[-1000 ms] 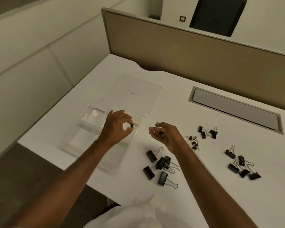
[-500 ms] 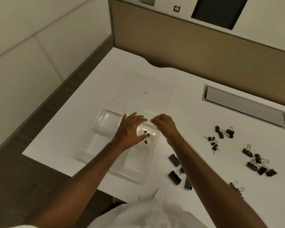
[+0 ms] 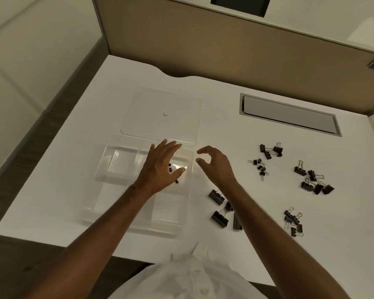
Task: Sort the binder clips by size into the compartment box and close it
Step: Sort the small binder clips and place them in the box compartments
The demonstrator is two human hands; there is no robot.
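Observation:
A clear compartment box [image 3: 108, 160] lies open on the white desk, its clear lid [image 3: 162, 113] flat behind it. My left hand [image 3: 162, 167] hovers over the box's far right compartment with fingers spread and nothing in them. Tiny black clips [image 3: 176, 181] lie in that compartment, partly hidden under the hand. My right hand [image 3: 214, 165] is just right of the box rim, fingers loosely curled, holding nothing. Large black clips [image 3: 219, 219] lie under my right forearm. Tiny clips [image 3: 260, 166] and several other clip piles [image 3: 314, 183] sit further right.
A grey cable hatch [image 3: 289, 114] is set into the desk at the back right. A tan partition [image 3: 225, 46] closes off the far edge. The desk's left and front edges run close to the box.
Both hands held tiny clips a second ago and brought them over the box. Those clips now lie in the far right compartment, and both hands have let go; the right hand has drawn back rightward.

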